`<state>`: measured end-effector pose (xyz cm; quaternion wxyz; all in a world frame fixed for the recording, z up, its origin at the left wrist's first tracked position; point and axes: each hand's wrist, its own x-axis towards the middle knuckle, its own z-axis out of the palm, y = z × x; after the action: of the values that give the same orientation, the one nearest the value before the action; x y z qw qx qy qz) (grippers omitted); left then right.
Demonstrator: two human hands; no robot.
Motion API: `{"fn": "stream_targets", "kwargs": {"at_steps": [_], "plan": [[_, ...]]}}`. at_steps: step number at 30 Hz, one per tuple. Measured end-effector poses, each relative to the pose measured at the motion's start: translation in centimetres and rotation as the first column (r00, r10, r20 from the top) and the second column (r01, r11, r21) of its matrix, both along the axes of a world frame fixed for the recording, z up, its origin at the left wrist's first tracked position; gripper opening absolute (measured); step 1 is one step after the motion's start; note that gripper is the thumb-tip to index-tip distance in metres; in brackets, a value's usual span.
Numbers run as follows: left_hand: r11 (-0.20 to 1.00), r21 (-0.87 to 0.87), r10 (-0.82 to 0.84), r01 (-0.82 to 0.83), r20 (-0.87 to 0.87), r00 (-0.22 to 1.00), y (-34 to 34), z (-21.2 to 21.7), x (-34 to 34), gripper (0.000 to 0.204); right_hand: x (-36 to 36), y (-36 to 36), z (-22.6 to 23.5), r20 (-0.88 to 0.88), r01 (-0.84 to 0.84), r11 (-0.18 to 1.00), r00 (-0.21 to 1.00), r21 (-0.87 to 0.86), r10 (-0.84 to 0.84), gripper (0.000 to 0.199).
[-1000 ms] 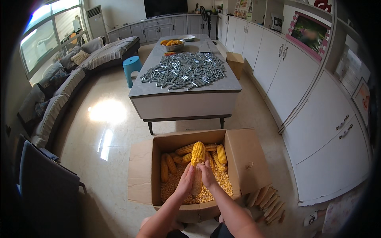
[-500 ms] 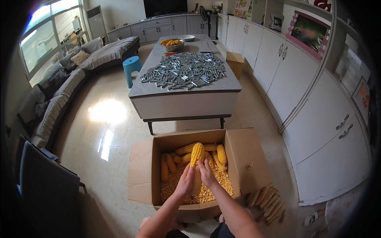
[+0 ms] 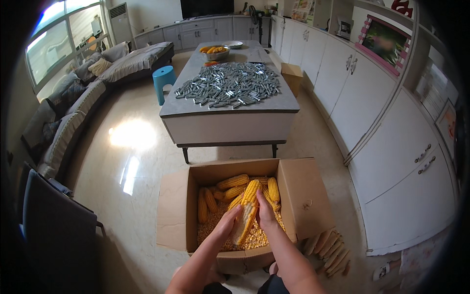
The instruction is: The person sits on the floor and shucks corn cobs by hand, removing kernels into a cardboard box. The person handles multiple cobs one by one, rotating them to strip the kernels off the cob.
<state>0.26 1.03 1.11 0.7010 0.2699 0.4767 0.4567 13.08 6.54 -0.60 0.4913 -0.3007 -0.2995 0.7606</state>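
A partly shelled corn cob (image 3: 247, 208) is held in both hands over an open cardboard box (image 3: 192, 206). Its upper end leans away to the right, and a pale stripe without kernels runs along the side facing me. My left hand (image 3: 229, 221) is closed on the cob's left side, lower down. On the right side, higher up, my right hand (image 3: 265, 210) grips it, thumb near the upper part. Loose kernels (image 3: 208, 232) cover the bottom of the box. Several whole yellow corn cobs (image 3: 232, 182) lie along its far wall and in its far corners.
Stripped cobs (image 3: 333, 252) lie on the floor right of the box. Beyond it stands a grey table (image 3: 230, 115) with a heap of small metal cylinders (image 3: 230, 83) and a bowl of corn (image 3: 214, 53). A blue stool (image 3: 164, 83) and dark chair (image 3: 58, 225) are leftward; white cabinets (image 3: 362, 98) line the right.
The cob has tilted to the right and turned, so its bare stripe now faces me. My right hand has shifted right and up along it; my left hand has moved slightly left.
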Motion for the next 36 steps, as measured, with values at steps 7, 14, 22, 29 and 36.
{"fn": "stream_targets", "kwargs": {"at_steps": [7,14,22,29,36], "plan": [[0.993,0.121,0.022,0.01,-0.261,0.965,0.8,0.0,1.0,0.048,-1.1,-0.9,-0.6,0.161,0.122,0.992,0.98,-0.025,-0.116,0.04],[0.996,0.088,0.024,-0.03,0.065,0.998,1.2,-1.7,1.8,0.049,-0.4,-0.7,0.8,-0.024,0.112,0.988,0.993,-0.103,-0.115,0.034],[0.977,0.212,-0.011,-0.009,0.096,0.995,1.4,-1.9,1.9,0.044,0.3,-0.2,-0.1,-0.086,0.068,0.989,0.993,-0.13,-0.08,0.031],[0.955,0.291,0.019,0.057,-0.252,0.967,1.3,0.3,2.4,0.042,-0.4,-0.4,-0.3,0.172,0.156,0.986,0.975,-0.054,-0.145,0.034],[0.942,0.277,-0.111,0.19,-0.276,0.955,1.0,0.0,1.2,0.032,-0.3,-0.4,-0.4,0.151,0.125,0.99,0.982,-0.059,-0.115,0.033]]}}
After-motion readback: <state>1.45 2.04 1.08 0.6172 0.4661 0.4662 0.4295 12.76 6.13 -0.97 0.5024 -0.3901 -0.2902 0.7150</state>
